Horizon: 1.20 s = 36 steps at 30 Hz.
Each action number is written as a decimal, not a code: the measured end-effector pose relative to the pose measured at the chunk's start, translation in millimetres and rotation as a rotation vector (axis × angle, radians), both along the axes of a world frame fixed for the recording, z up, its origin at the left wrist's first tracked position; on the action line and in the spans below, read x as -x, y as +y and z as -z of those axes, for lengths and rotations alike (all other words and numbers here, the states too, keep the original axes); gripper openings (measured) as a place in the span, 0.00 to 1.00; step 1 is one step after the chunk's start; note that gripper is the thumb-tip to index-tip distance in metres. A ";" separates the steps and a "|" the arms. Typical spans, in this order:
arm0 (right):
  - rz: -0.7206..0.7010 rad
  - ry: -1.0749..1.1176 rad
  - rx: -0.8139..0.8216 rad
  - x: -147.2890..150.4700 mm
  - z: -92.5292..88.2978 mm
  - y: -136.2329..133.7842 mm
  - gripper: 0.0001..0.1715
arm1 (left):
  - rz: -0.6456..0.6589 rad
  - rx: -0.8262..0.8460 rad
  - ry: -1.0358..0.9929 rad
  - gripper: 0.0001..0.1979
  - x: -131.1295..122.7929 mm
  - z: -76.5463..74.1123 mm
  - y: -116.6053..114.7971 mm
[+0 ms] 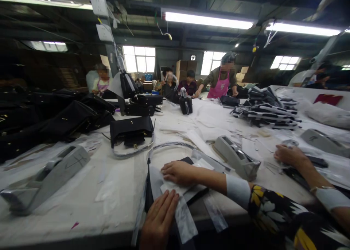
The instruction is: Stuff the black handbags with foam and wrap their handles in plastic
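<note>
My left hand [158, 220] lies flat with its fingers stretched out on a strip of white wrapping paper [183, 220] at the near table edge. My right hand [177, 171], on an arm with a white cuff and a flowered sleeve, presses down on the same paper just beyond it. Under the paper lies a flat black strap piece [149, 197], partly covered. Neither hand grips anything.
A grey tape dispenser [235, 158] stands right of my hands; others sit at the left [46, 177] and far right [322, 140]. Another person's hand [290, 155] rests by the right one. A black handbag [131, 129], piled black bags [54, 122] and wrapped stacks [268, 109] lie beyond. Several workers stand across the table [95, 206].
</note>
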State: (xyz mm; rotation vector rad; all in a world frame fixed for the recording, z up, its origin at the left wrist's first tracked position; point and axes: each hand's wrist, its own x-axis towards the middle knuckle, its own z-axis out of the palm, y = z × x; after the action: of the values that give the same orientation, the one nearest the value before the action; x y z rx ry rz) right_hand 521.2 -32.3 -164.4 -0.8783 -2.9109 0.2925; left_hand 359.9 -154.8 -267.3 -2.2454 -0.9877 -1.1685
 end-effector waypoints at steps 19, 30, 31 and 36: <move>-0.080 0.138 -0.109 -57.8 33.7 -56.6 0.45 | 0.057 0.539 -0.124 0.30 -3.1 -46.4 -24.4; -0.070 0.165 -0.118 -56.5 30.1 -56.8 0.45 | -0.016 0.210 -0.103 0.18 -12.1 -22.4 -9.5; -0.070 0.179 -0.130 -56.0 30.3 -57.6 0.44 | -0.012 0.203 -0.104 0.18 -11.3 -21.7 -9.3; -0.071 0.339 -0.324 -62.4 48.9 -83.3 0.36 | -0.015 0.163 -0.127 0.18 -10.3 -19.5 -8.0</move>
State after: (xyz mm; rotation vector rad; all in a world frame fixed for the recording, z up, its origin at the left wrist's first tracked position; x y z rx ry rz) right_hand 583.6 -115.6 -213.3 -0.6081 -2.5761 -0.0273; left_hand 370.2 -162.8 -247.8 -2.3065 -1.1865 -1.2794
